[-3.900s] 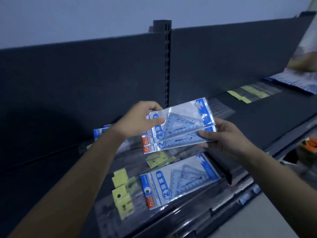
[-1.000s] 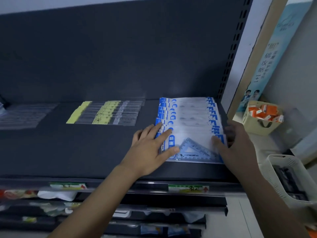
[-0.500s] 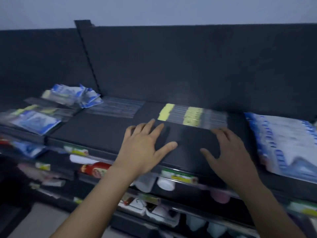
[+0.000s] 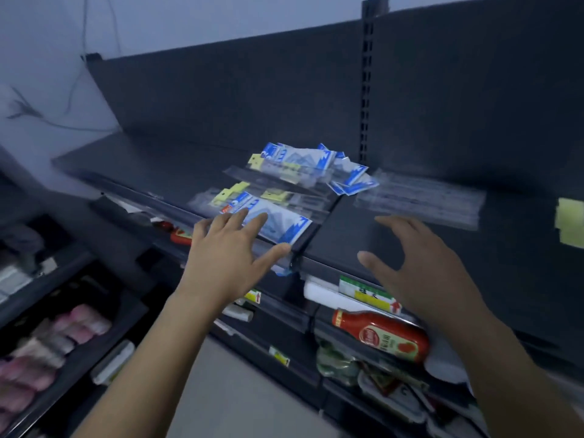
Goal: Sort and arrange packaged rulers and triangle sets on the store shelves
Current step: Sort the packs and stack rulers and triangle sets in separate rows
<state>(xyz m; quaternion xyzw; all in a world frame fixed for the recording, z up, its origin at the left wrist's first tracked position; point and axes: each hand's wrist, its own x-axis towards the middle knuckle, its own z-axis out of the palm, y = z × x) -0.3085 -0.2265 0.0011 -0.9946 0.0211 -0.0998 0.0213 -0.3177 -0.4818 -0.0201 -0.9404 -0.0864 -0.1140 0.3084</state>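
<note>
A blue-and-white triangle set packet (image 4: 278, 223) lies at the front edge of the dark shelf (image 4: 158, 172). My left hand (image 4: 232, 252) reaches over its near end with fingers spread, fingertips at the packet; contact is unclear. My right hand (image 4: 420, 267) hovers open above the bare shelf board to the right, holding nothing. Behind the packet lie clear ruler packets with yellow tags (image 4: 278, 197) and a loose heap of more blue triangle packets (image 4: 319, 169). A row of clear ruler packets (image 4: 420, 200) lies further right.
A yellow tag (image 4: 570, 222) shows at the right edge. Under the shelf, a red sauce bottle (image 4: 382, 335) and other goods fill lower shelves. Pink packets (image 4: 53, 346) sit on a rack at lower left. An upright slotted post (image 4: 366, 90) divides the back panel.
The view has swung left from the neat stack of triangle packets to the untidy heap. Both hands left that stack empty and now reach toward the front packet.
</note>
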